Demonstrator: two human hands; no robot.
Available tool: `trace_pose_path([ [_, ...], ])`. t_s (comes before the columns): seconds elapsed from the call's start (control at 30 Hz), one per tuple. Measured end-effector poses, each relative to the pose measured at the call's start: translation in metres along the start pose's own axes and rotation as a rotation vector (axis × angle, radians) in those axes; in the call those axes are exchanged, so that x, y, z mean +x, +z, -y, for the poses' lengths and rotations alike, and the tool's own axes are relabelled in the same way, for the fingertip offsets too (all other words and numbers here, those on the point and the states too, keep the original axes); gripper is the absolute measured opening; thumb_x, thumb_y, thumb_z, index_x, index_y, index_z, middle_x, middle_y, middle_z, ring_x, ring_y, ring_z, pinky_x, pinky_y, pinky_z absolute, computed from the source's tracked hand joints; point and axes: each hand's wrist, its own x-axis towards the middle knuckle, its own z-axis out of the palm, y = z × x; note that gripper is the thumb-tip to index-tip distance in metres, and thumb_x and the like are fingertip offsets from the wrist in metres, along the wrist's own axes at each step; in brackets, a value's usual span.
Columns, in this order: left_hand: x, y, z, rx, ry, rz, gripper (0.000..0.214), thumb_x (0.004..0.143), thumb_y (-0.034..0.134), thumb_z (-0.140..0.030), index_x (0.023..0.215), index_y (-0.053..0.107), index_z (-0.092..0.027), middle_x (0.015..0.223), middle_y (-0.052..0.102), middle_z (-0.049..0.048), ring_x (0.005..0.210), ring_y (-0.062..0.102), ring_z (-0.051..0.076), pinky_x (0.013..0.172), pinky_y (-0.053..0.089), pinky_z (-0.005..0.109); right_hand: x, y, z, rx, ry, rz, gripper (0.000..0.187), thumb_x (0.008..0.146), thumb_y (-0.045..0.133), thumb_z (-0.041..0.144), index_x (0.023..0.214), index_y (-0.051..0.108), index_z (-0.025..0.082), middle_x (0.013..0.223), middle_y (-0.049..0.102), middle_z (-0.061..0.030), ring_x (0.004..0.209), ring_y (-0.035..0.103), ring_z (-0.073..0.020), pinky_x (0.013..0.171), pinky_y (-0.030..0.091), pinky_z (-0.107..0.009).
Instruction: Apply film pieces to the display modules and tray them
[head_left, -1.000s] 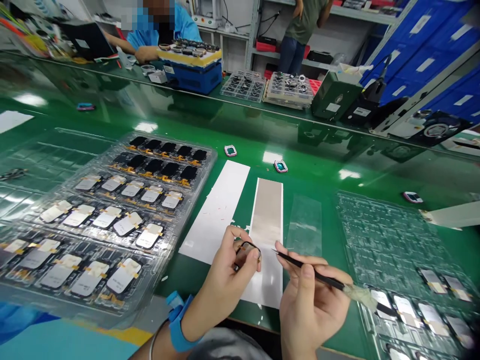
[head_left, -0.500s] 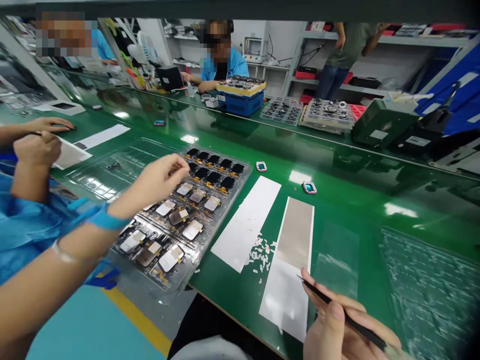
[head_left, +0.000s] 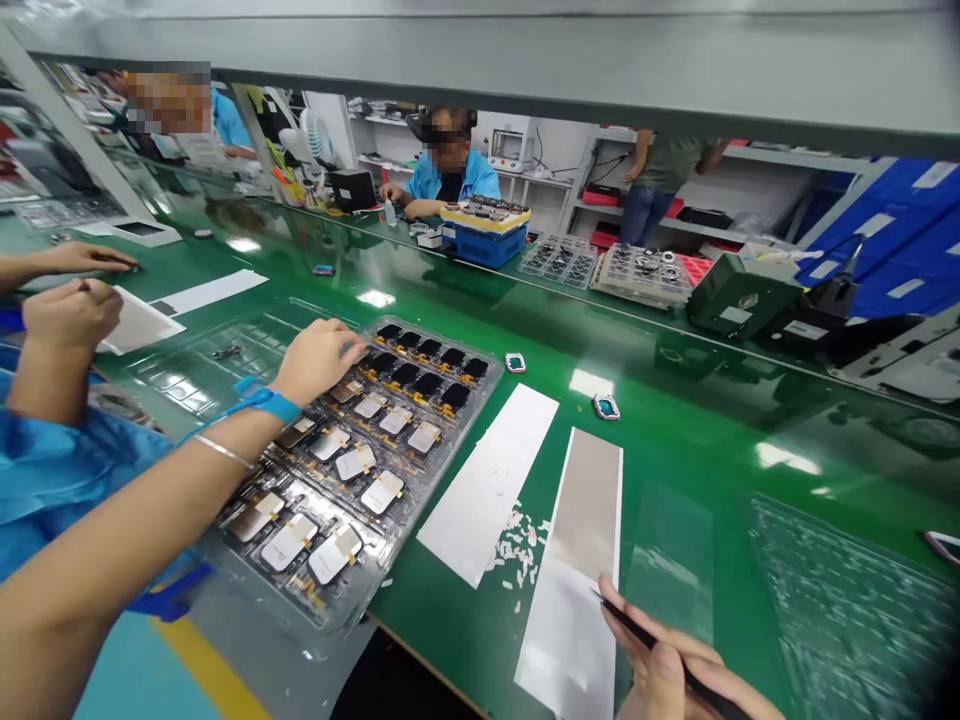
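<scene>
Slim black tweezers (head_left: 637, 622) are gripped in the right hand (head_left: 667, 668), tips held just over a long beige-and-white strip (head_left: 589, 510) on the glossy green tabletop (head_left: 442, 630). The left hand's (head_left: 316, 358) kept half-curled over the left side of a clear plastic tray (head_left: 425, 478) loaded with black square panels (head_left: 427, 385) and silvery rounded ones; whether anything's pinched there can't really be told.

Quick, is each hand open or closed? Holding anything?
Left hand: curled over the tray; can't tell if it holds anything.
Right hand: closed on black tweezers.
</scene>
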Motion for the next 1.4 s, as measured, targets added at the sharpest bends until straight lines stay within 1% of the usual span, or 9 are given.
trace_pose_path([
  [0.07,0.000,0.004,0.001,0.044,0.041,0.027,0.024,0.097,0.061,-0.033,0.112,0.065,-0.014,0.120,0.065,0.0091,0.111,0.062,0.026,0.096,0.050,0.050,-0.002,0.005,0.005,0.003,0.040,0.021,0.018,0.083,0.068,0.008,0.092,0.057,0.018,0.076,0.070,-0.0032,0.065,0.075,-0.0257,0.054,0.069,-0.042],
  [0.17,0.004,0.009,0.003,0.089,0.076,0.050,0.023,0.097,0.061,-0.033,0.109,0.066,-0.014,0.116,0.067,0.0088,0.110,0.063,0.026,0.096,0.050,0.049,-0.002,0.009,0.011,0.014,0.024,-0.012,0.016,0.082,0.069,0.008,0.088,0.057,0.017,0.074,0.070,-0.0035,0.062,0.075,-0.0240,0.053,0.069,-0.036],
  [0.3,0.006,0.010,0.007,0.101,0.126,0.046,0.023,0.097,0.061,-0.030,0.114,0.065,-0.015,0.123,0.065,0.0094,0.114,0.061,0.026,0.097,0.050,0.049,-0.002,0.006,0.009,0.011,0.037,0.059,0.017,0.083,0.070,0.009,0.086,0.055,0.017,0.077,0.073,-0.0048,0.065,0.076,-0.0252,0.056,0.069,-0.035],
  [0.4,0.006,0.010,0.008,0.095,0.132,0.026,0.024,0.097,0.062,-0.029,0.117,0.064,-0.016,0.125,0.063,0.0097,0.114,0.062,0.026,0.097,0.051,0.049,-0.004,0.002,0.004,0.016,0.053,0.051,0.017,0.084,0.071,0.011,0.088,0.055,0.016,0.079,0.073,-0.0048,0.067,0.076,-0.0254,0.058,0.069,-0.036],
  [0.67,0.010,0.010,0.007,0.074,0.120,0.017,0.022,0.097,0.062,-0.031,0.111,0.065,-0.014,0.115,0.066,0.0082,0.105,0.065,0.024,0.092,0.054,0.046,-0.008,0.000,-0.002,0.016,0.092,0.057,0.018,0.084,0.071,0.012,0.091,0.055,0.017,0.082,0.071,-0.0034,0.073,0.077,-0.0241,0.063,0.068,-0.037],
  [0.83,0.004,0.006,-0.007,0.067,0.119,0.001,0.028,0.097,0.060,-0.036,0.116,0.063,-0.015,0.117,0.065,0.0091,0.107,0.064,0.025,0.093,0.052,0.047,-0.005,-0.005,-0.002,0.008,0.056,0.023,0.018,0.083,0.071,0.011,0.092,0.056,0.016,0.083,0.071,-0.0049,0.074,0.076,-0.0244,0.064,0.069,-0.038],
  [1.03,0.012,-0.003,-0.029,0.117,0.126,0.170,0.028,0.096,0.061,-0.039,0.110,0.065,-0.015,0.111,0.068,0.0080,0.098,0.067,0.023,0.087,0.056,0.043,0.003,-0.012,-0.002,-0.154,-0.033,-0.033,0.018,0.078,0.077,0.013,0.083,0.059,0.015,0.078,0.071,-0.0059,0.063,0.074,-0.0220,0.060,0.068,-0.036],
  [1.27,0.024,-0.012,-0.060,0.230,-0.003,0.264,0.033,0.096,0.063,-0.032,0.124,0.060,-0.015,0.125,0.062,0.0107,0.106,0.064,0.025,0.089,0.056,0.046,0.004,-0.013,0.002,-0.189,0.024,-0.010,0.019,0.077,0.078,0.017,0.076,0.059,0.016,0.072,0.071,-0.0060,0.057,0.073,-0.0226,0.052,0.066,-0.033],
  [1.4,0.024,-0.018,-0.070,0.264,-0.040,0.306,0.033,0.096,0.063,-0.032,0.125,0.059,-0.016,0.126,0.062,0.0107,0.108,0.064,0.026,0.090,0.055,0.047,0.006,-0.019,0.000,-0.157,0.036,-0.038,0.018,0.074,0.079,0.013,0.076,0.062,0.016,0.074,0.072,-0.0062,0.061,0.074,-0.0227,0.054,0.066,-0.032],
])
